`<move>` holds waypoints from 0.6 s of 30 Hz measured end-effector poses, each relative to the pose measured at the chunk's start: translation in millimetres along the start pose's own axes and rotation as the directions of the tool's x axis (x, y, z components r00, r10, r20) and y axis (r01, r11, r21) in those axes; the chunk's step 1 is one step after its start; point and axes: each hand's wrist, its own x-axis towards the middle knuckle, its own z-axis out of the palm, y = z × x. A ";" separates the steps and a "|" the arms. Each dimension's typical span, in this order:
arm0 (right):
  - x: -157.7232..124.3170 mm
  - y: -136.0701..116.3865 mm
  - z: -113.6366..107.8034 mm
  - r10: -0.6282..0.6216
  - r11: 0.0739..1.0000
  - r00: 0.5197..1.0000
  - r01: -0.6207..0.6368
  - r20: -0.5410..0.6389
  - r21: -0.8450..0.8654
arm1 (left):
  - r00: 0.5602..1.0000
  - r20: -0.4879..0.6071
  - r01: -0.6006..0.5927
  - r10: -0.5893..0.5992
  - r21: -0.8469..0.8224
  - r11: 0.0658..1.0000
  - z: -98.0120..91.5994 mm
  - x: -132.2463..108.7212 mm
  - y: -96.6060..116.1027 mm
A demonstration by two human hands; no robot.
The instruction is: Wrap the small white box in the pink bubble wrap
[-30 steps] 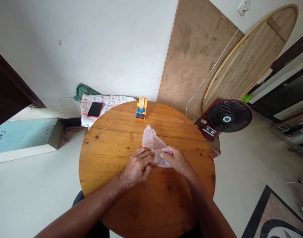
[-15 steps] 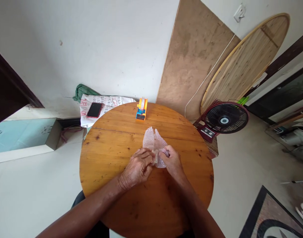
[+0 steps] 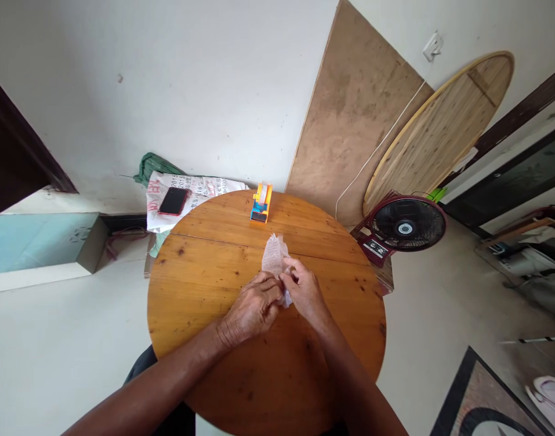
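A piece of clear bubble wrap lies folded on the round wooden table, its ragged far end pointing away from me. My left hand presses on its near left side with the fingers curled. From the right, my right hand pinches the folded-over edge between thumb and fingers, close to the left fingertips. Whatever may be inside the wrap is hidden by the layers and my fingers. Beyond the wrap stands an orange and blue tape dispenser with a roll of clear tape.
Past the table's far left edge, a black phone with a red rim lies on a white printed sack. A dark red fan stands at the right. Behind, a wooden board and a round tabletop lean against the wall.
My right hand has moved left, folding the bubble wrap's right flap over, so the wrap is narrower. My left hand stays in place. The view has shifted slightly.
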 end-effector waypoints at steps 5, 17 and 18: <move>-7.3 -4.5 -3.7 -0.002 0.999 0.997 -0.001 0.077 0.044 | 0.996 -0.066 0.061 -0.065 -0.064 0.996 1.8 -4.5 -0.5; -35.5 -1.3 -3.7 -0.125 0.992 0.975 0.121 0.181 0.035 | 0.909 -0.231 0.270 -0.347 -0.308 0.912 -2.4 3.1 3.5; -36.7 -1.2 -3.1 -0.124 0.992 0.974 0.124 0.190 0.015 | 0.899 -0.233 0.292 -0.370 -0.310 0.905 -1.7 3.9 3.2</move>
